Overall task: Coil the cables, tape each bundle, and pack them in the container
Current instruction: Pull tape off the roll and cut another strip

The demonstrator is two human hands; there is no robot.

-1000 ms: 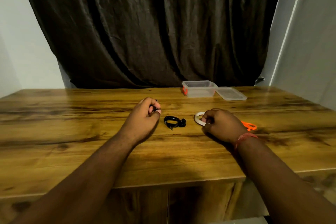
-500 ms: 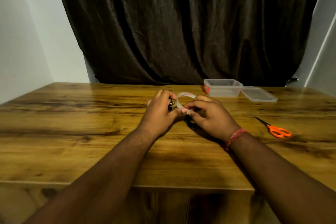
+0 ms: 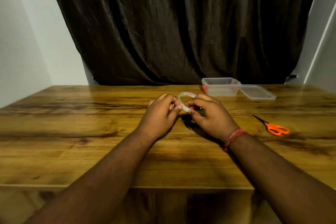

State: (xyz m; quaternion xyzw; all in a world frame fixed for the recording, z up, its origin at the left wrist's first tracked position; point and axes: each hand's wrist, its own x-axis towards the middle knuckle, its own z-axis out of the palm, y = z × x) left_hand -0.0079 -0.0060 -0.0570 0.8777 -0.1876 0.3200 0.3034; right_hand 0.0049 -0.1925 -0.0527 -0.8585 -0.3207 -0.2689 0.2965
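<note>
Taping step: just in front of the container (image 3: 221,86), the right hand (image 3: 209,114) pinches the tape roll (image 3: 183,99) while the left hand (image 3: 160,112) picks at its edge; a coiled cable (image 3: 187,122) lies beneath. Next likely calls for pulling a strip free.

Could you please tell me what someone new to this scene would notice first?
First, the two hands meeting at the middle of the wooden table: the right hand holds a roll of clear tape while the left hand picks at it. Next, the orange scissors lie to the right, and an open clear container with its lid beside it sits at the back, before a dark curtain.
</note>
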